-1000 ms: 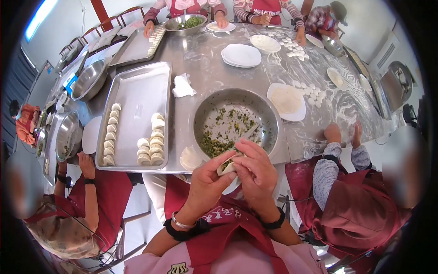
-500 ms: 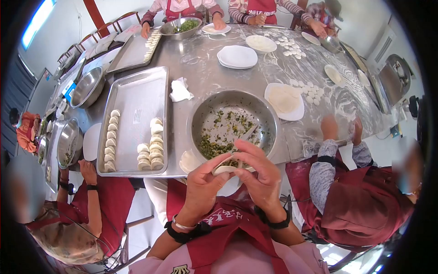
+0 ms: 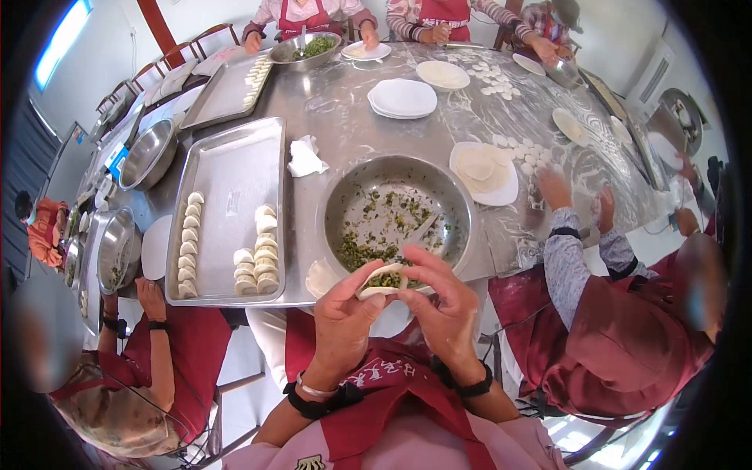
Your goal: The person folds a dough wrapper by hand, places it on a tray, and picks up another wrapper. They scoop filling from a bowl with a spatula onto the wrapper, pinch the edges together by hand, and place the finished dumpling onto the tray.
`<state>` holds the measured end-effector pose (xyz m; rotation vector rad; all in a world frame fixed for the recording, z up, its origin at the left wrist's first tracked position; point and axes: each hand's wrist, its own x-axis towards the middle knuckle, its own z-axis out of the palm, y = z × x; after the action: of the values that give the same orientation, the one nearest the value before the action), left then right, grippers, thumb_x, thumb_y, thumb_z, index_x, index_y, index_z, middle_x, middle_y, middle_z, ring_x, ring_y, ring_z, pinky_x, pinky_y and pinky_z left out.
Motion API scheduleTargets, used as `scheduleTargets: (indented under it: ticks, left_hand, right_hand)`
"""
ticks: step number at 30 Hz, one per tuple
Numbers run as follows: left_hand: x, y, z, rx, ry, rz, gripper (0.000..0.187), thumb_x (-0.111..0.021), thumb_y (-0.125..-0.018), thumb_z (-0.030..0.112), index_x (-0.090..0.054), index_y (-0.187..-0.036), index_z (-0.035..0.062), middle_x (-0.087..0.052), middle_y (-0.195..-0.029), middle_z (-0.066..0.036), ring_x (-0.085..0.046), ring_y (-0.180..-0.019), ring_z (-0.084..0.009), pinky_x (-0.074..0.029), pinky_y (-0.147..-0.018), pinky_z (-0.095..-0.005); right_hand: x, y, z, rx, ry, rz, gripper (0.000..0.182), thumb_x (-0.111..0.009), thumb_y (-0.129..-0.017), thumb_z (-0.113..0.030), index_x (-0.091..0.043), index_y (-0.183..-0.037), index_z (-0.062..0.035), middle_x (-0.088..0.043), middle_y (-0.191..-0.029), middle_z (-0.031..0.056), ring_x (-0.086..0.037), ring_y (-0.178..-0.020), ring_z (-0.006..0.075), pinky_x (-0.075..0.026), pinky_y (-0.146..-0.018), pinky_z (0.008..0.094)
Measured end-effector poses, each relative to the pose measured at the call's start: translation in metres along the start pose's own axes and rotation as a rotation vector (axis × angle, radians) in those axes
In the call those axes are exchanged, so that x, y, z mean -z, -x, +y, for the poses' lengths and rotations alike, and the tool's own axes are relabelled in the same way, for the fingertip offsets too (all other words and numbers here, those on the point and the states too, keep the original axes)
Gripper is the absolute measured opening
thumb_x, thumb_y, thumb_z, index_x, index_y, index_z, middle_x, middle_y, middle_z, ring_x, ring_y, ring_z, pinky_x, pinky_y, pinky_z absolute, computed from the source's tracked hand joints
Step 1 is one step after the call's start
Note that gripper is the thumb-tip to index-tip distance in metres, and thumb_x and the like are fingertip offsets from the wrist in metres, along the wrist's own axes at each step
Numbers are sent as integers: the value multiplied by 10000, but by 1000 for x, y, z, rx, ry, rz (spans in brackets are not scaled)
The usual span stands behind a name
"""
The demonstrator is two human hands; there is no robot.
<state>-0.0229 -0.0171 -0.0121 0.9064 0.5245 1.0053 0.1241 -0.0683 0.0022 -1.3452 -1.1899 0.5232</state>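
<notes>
Between my two hands is a dumpling (image 3: 381,281), its pale wrapper partly folded up around chopped green filling that still shows at the top. My left hand (image 3: 345,313) pinches its left side, and my right hand (image 3: 440,301) grips the right side with thumb and fingers. Just beyond my hands sits a large steel bowl (image 3: 462,251) with chopped green filling and a light-coloured spoon (image 3: 424,229) in it. A round wrapper (image 3: 319,277) lies at the table edge by my left hand.
A metal tray (image 3: 235,164) with rows of finished dumplings stands left of the bowl, a crumpled tissue (image 3: 306,156) beside it. Right of the bowl, a plate (image 3: 505,193) holds wrappers near floured dough pieces (image 3: 533,157). Co-workers sit around the steel table (image 3: 337,110).
The dumpling has tilted so more filling shows. The co-worker on the right has moved their hands left towards the dough pieces, and another wrapper now lies on the nearby plate.
</notes>
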Motion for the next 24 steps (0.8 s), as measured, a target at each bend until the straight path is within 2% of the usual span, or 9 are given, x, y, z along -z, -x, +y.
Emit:
scheduleTargets:
  ticks: [5,8,10,16,22,24]
  left_hand:
    - [2,1,-2,13,-7,0,491,-668,-939,38,-494,-1386,-71,-608,-1301,-148,-615,-1168,-219,-528,-1016,-363]
    - [-6,1,5,32,55,12,438,-609,-951,-40,-512,-1377,-74,-623,-1272,-128,-609,-1146,-171,-502,-998,-299]
    - [-4,1,3,39,54,7,439,-610,-951,-40,-513,-1378,-70,-622,-1273,-125,-608,-1146,-167,-501,-999,-293]
    - [3,0,-4,25,2,-11,438,-620,-951,-30,-518,-1375,-69,-622,-1268,-117,-610,-1128,-152,-521,-968,-287]
    - [3,3,-4,57,-96,14,416,-633,-952,-12,-540,-1352,-74,-635,-1236,-115,-628,-1100,-151,-535,-950,-277]
    - [5,4,-6,67,-111,19,407,-631,-957,1,-542,-1347,-76,-637,-1230,-121,-632,-1105,-161,-539,-967,-292]
  right_hand:
    - [-3,0,4,37,-75,-6,318,-772,-792,-5,-704,-1102,-15,-658,-1272,154,-605,-1228,297,-477,-1022,383]
    - [-2,-2,1,30,-51,7,305,-770,-793,-9,-710,-1091,-19,-659,-1268,152,-606,-1225,305,-482,-1017,384]
    - [-2,-3,-1,51,-16,4,297,-767,-792,-8,-714,-1084,-23,-659,-1265,152,-609,-1221,315,-487,-1012,389]
    - [-8,-5,5,253,91,-5,236,-760,-796,-17,-722,-1029,-28,-669,-1244,153,-619,-1205,333,-503,-991,400]
    - [-10,-5,8,186,9,7,137,-749,-811,-18,-732,-946,-21,-700,-1184,149,-625,-1199,330,-516,-966,392]
    - [-10,-6,8,190,12,-7,163,-749,-812,-18,-736,-975,-22,-703,-1179,149,-627,-1198,324,-515,-969,388]
